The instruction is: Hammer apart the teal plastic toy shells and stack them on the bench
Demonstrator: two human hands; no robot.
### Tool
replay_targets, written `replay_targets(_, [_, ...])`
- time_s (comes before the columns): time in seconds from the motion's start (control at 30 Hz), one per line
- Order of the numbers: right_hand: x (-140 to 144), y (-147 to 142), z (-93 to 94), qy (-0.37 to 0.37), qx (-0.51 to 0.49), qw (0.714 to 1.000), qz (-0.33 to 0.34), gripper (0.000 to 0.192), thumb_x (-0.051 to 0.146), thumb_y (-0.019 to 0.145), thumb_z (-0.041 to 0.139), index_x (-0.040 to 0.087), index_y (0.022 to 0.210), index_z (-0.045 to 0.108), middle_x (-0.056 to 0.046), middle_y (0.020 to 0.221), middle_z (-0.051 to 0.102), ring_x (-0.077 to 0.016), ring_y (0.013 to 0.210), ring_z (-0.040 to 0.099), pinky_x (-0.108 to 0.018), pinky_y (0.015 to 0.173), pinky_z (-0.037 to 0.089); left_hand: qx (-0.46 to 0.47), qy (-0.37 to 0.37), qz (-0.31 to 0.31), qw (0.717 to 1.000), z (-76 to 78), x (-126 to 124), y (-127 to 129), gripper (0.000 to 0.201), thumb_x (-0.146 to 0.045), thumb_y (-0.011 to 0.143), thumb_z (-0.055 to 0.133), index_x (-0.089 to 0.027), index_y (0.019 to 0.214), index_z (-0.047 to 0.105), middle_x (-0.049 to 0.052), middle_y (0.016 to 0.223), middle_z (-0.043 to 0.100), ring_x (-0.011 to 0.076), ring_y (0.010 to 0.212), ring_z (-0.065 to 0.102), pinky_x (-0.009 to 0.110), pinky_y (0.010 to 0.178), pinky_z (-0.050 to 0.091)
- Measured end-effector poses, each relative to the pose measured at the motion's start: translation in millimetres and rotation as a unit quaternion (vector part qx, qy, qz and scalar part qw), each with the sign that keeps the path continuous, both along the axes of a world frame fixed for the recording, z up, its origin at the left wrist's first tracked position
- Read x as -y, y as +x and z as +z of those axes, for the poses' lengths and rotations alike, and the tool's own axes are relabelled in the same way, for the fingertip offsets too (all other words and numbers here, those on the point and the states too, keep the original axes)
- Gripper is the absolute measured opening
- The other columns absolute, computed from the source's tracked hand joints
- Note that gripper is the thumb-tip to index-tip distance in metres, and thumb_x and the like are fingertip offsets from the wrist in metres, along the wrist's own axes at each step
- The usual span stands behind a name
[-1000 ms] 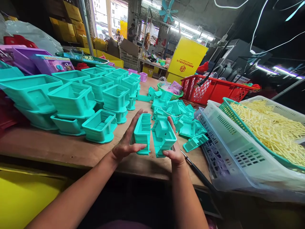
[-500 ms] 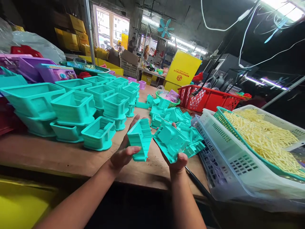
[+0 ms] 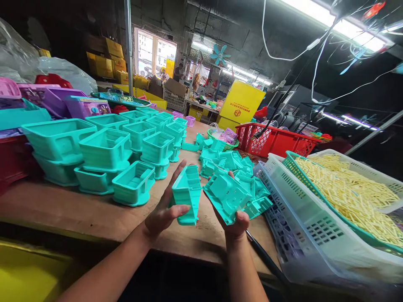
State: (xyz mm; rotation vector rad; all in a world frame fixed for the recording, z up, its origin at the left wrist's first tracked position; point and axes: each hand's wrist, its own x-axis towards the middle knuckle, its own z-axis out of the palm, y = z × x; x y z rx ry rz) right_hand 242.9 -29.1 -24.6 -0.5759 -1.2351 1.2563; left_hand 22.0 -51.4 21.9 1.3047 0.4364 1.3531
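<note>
Turquoise pieces (image 3: pixel 186 195), fingers (image 3: pixel 170 183) behind; thumbs (image 3: pixel 179 211) in front

Left hand (image 3: pixel 163 216) and right hand (image 3: pixel 237 225): both bare. Left forearm (image 3: pixel 116 262) and right forearm (image 3: pixel 244 270) also bare down to the frame edge, smooth outline, narrowing to uncovered wrists (image 3: pixel 149 230). Thumbs (image 3: pixel 179 211) rounded at tip. Right fingers mostly hidden.

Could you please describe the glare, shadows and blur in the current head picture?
Head view: the tube light glares white and the window is washed bright; same view, a soft shadow falls on the table near the hands; same view, the teal pieces they hold look fairly sharp, while the translucent basket looks smeared towards the lower right.
</note>
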Motion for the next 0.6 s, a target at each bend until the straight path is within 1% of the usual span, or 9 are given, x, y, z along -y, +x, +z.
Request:
replay_targets(0.07, [0,0,0.2,-0.004,0.004,1.000,-0.005,0.088,0.076,0.061,0.050,0.037,0.140,0.047,-0.009,0.134,0.060,-0.0372,0.123,0.057,-0.063,0.099,0.049,-0.010,0.002,0.008,1.000,-0.5,-1,-1,0.094,-0.034,0.076,0.063,-0.037,0.157,0.015,0.002,0.158,0.034,0.0349,0.129,0.047,0.052,0.109,0.038])
replay_targets(0.13, [0,0,-0.1,-0.007,0.005,1.000,-0.015,0.090,0.077,0.060,0.050,0.037,0.140,0.047,-0.010,0.132,0.061,-0.0372,0.122,0.057,-0.063,0.099,0.048,-0.015,0.010,0.024,1.000,-1.4,-1,-1,0.094,-0.034,0.075,0.064,-0.037,0.156,0.017,-0.001,0.162,0.027,0.0360,0.139,0.035,0.052,0.116,0.029])
replay_targets(0.2, [1,1,0.0,-0.013,0.000,1.000,-0.023,0.090,0.077,0.059,0.051,0.034,0.139,0.050,-0.011,0.129,0.063,-0.0380,0.122,0.058,-0.062,0.100,0.049,-0.011,0.014,0.021,1.000,-2.0,-1,-1,0.093,-0.034,0.075,0.064,-0.039,0.156,0.017,-0.004,0.163,0.023,0.0359,0.144,0.028,0.052,0.119,0.025])
replay_targets(0.3, [2,-1,3.5,-0.010,0.001,1.000,-0.022,0.089,0.076,0.060,0.051,0.030,0.136,0.053,-0.013,0.126,0.065,-0.0391,0.120,0.059,-0.060,0.101,0.048,-0.015,0.008,0.005,1.000,-1.7,0,-2,0.095,-0.033,0.074,0.064,-0.041,0.156,0.015,-0.005,0.164,0.021,0.0357,0.143,0.031,0.052,0.118,0.026])
replay_targets(0.4, [4,-4,10.9,0.003,0.030,0.999,-0.016,0.089,0.077,0.060,0.051,0.029,0.135,0.054,-0.012,0.125,0.066,-0.0393,0.121,0.058,-0.060,0.102,0.047,-0.038,0.009,0.022,0.999,-0.2,2,-3,0.096,-0.032,0.074,0.067,-0.038,0.156,0.018,-0.003,0.164,0.020,0.0360,0.144,0.029,0.052,0.120,0.024])
replay_targets(0.53, [4,-6,15.3,0.002,0.057,0.998,-0.014,0.093,0.076,0.057,0.056,0.029,0.137,0.052,-0.011,0.127,0.065,-0.0388,0.124,0.056,-0.059,0.102,0.047,-0.068,0.021,0.027,0.997,3.8,2,-2,0.100,-0.034,0.075,0.070,-0.034,0.157,0.014,0.003,0.161,0.030,0.0372,0.141,0.035,0.054,0.117,0.029])
replay_targets(0.6, [3,-6,12.8,0.011,0.081,0.997,-0.010,0.094,0.076,0.058,0.058,0.029,0.140,0.049,-0.011,0.129,0.064,-0.0378,0.125,0.056,-0.058,0.102,0.047,-0.081,0.044,0.039,0.995,6.4,2,-1,0.103,-0.034,0.074,0.073,-0.032,0.158,0.013,0.005,0.161,0.029,0.0368,0.144,0.031,0.051,0.120,0.025])
